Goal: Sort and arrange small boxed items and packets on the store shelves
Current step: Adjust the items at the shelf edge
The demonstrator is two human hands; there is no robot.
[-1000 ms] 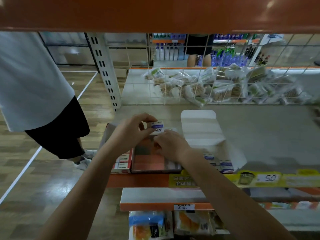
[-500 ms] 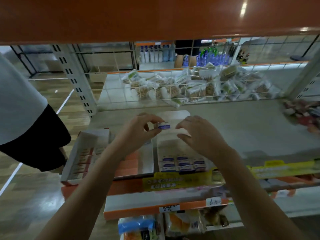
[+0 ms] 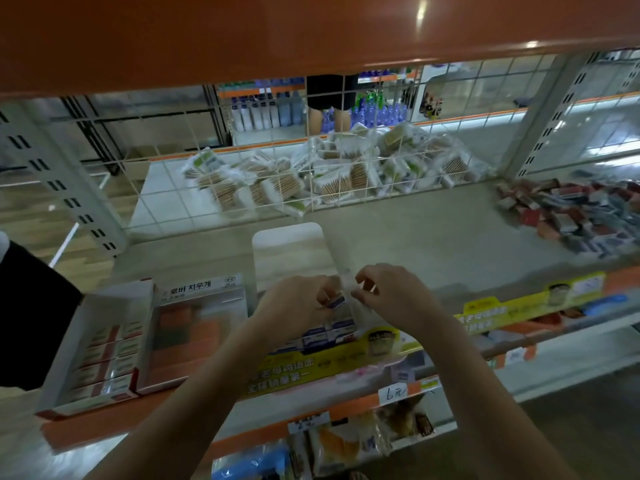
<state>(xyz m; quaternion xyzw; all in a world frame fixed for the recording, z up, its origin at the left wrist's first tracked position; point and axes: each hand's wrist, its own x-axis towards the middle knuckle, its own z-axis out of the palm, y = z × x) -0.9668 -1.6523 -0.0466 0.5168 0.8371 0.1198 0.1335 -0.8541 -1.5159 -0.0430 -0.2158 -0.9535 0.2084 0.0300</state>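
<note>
We hold a small box (image 3: 335, 301) pinched in our left hand (image 3: 298, 304), above the white tray (image 3: 287, 251) on the shelf (image 3: 433, 237). Our right hand (image 3: 391, 296) hovers just beside it, fingers curled, partly open, gripping nothing we can see.

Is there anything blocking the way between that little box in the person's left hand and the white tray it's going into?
Nothing visible does. The left hand holds the small box right above the white display tray, with the right hand beside it.
</note>
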